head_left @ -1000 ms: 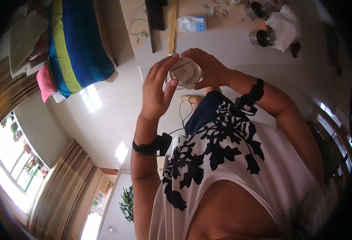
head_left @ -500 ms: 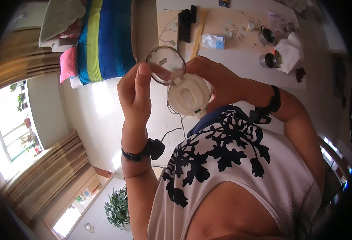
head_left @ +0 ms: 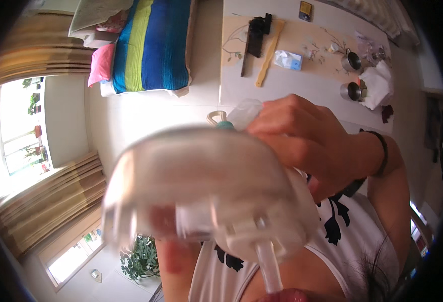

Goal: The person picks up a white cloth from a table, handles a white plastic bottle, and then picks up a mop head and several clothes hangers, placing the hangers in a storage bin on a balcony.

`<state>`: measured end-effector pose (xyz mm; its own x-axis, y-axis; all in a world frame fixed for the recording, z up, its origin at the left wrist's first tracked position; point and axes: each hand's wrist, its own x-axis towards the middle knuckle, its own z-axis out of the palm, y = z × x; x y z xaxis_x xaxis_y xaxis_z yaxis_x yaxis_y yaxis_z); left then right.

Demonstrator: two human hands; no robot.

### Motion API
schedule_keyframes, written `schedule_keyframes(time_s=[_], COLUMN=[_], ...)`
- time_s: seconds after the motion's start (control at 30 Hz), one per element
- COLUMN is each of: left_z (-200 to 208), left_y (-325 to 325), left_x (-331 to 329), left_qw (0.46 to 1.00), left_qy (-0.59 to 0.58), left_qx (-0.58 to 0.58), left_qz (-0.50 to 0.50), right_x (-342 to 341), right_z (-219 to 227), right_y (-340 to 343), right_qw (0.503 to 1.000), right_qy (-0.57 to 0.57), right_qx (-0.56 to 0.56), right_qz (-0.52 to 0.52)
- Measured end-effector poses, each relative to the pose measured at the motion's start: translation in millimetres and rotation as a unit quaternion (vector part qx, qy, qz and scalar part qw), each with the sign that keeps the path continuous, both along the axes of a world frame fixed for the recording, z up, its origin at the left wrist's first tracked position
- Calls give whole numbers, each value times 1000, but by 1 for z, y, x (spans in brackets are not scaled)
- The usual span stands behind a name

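Note:
A white straw bottle (head_left: 302,194) is held up very close, its clear domed lid (head_left: 191,161) swung open and blurred across the middle. From its top a clear straw (head_left: 269,267) sticks out toward the lower edge. My right hand (head_left: 307,141) is wrapped round the bottle's body from the right. Beyond the lid show a cream loop (head_left: 216,118) and a teal piece (head_left: 225,125). My left hand (head_left: 173,256) appears only as a smeared skin-coloured patch through and below the lid; its fingers cannot be made out.
On the far table (head_left: 307,88) are two metal cups (head_left: 351,61), a tissue pack (head_left: 288,60), a yellow wooden strip (head_left: 269,55), a black object (head_left: 255,38) and a white plastic bag (head_left: 377,85). A striped bed (head_left: 156,50) stands far left; a leafy plant (head_left: 140,259) lower left.
The bottle has come up much closer and tilted, its straw now showing at the lower edge. My right hand rose with it; my left hand dropped from beside the lid to behind it.

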<state>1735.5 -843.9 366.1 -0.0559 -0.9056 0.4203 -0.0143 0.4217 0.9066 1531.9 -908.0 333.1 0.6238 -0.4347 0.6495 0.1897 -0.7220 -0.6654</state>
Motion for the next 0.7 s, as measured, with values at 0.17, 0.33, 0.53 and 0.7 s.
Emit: schedule_keyframes(time_s=[0.17,0.33,0.53,0.7], left_z=[17,13,40,45], left_y=[17,17,48,58], left_x=[0,7,3,-16], left_qw=[995,984,988,986], left_qy=[0,8,7,37], left_qx=[-83,-130,-143,-152], left_qz=[-52,-125,-54,50], right_x=[8,16,34,43], right_z=[21,19,38,42], right_y=[10,16,31,37], right_qw=[998,984,988,984], right_qy=[-33,-37,-92,-111], right_qx=[-46,-133,-97,-121], right_qz=[-37,-112,-77,-76])
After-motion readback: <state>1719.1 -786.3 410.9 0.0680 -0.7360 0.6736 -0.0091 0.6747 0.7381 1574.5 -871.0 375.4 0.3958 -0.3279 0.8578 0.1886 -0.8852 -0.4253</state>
